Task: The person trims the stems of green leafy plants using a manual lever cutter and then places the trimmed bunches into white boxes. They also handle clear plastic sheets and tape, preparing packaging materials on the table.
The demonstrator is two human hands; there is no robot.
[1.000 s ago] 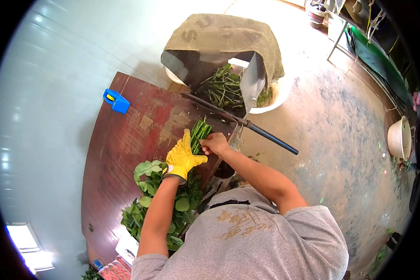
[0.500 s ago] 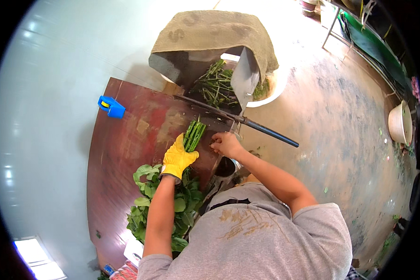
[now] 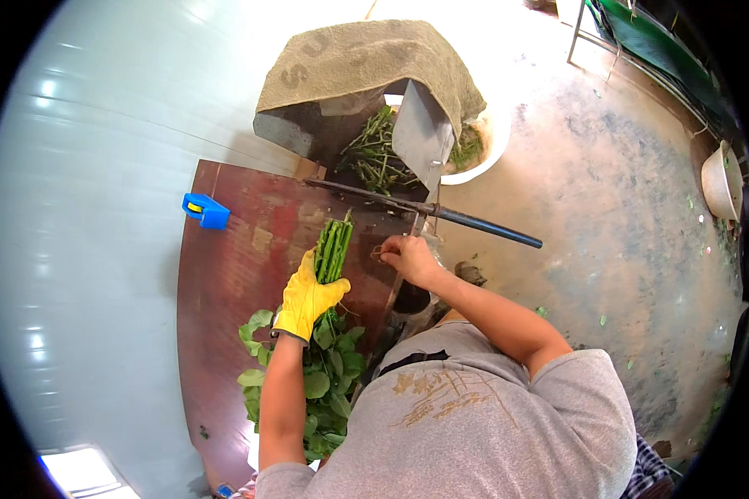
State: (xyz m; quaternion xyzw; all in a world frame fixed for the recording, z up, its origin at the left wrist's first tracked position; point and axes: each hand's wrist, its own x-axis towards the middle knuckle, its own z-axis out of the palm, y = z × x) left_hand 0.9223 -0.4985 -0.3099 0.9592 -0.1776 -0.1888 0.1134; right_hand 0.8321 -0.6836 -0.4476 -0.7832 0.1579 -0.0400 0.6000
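My left hand (image 3: 311, 293), in a yellow work glove, is closed round a bundle of leafy green stems (image 3: 334, 249). The bare stem ends stick out past the thumb, pointing away from me. Broad green leaves (image 3: 317, 385) hang below the glove, partly hidden by my forearm. To the right of the stems, my bare right hand (image 3: 410, 259) is closed in a pinch. A thin brownish loop (image 3: 377, 251), like a rubber band, shows at its fingertips. It is apart from the bundle.
A lever cutter (image 3: 474, 226) with a dark handle lies across the far edge of the reddish-brown table (image 3: 216, 333). Behind it, cut stems (image 3: 379, 154) lie under a sackcloth-covered hood (image 3: 366, 58), beside a white tub (image 3: 499, 150). A blue tape dispenser (image 3: 207, 211) sits left. A pale basin (image 3: 721, 183) stands far right.
The bundle in my left hand stands more upright and has shifted slightly left and nearer me. My right hand keeps its pinch, and the loop shows more clearly. The whole view has shifted a little.
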